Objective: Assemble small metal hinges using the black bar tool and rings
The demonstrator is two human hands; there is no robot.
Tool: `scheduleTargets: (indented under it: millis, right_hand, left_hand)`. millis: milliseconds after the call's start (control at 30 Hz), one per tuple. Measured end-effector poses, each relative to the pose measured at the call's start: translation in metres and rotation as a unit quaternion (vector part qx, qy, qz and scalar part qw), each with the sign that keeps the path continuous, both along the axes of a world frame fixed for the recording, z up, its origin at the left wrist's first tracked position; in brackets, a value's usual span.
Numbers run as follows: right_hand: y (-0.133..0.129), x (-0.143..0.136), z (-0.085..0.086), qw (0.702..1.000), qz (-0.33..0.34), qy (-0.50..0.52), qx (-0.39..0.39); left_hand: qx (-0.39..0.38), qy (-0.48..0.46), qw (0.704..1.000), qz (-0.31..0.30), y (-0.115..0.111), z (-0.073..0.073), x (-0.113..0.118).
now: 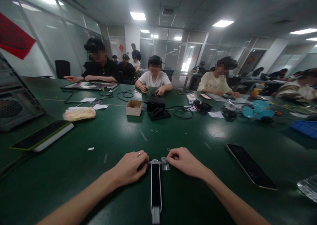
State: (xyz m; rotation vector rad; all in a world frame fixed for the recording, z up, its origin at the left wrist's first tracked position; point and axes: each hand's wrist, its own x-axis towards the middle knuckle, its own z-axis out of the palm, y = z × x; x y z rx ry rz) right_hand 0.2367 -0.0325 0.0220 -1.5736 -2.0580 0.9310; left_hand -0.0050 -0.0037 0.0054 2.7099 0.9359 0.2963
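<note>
A long, narrow silver metal frame (pixel 160 193) with a black middle lies on the green table, pointing toward me. At its far end a short cross rod sticks out both ways. My left hand (pixel 131 167), a ring on one finger, is closed around the rod's left end; the fingertips are partly hidden. On the right end sits a small metal bracket (pixel 165 164) with holes. The thumb and fingers of my right hand (pixel 184 162) are pinched at the bracket's right edge. A tiny ring-shaped part (pixel 168 149) lies just beyond the bracket.
A smartphone (pixel 251 165) lies right of my right hand, with clear plastic (pixel 309 187) beyond it. At left are a green-edged tablet-like device (pixel 42 136) and a computer case (pixel 17 96). Ahead stand a small cardboard box (pixel 134 109) and black equipment (pixel 156 104). Several people sit opposite.
</note>
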Motion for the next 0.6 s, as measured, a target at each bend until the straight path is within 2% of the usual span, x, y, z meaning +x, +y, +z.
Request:
scheduleTargets:
  millis: [100, 367, 600]
  right_hand:
    - [0.001, 0.000, -0.002, 0.999, -0.004, 0.016, -0.038]
    - [0.000, -0.003, -0.009, 0.997, -0.008, 0.023, -0.075]
    - [-0.001, -0.003, -0.011, 0.997, -0.014, 0.022, -0.068]
  left_hand:
    - [0.007, -0.006, 1.000, -0.004, 0.001, -0.002, -0.001]
    - [0.011, -0.010, 1.000, -0.011, 0.000, -0.002, 0.000]
    - [0.006, -0.001, 1.000, -0.008, 0.000, -0.001, 0.000]
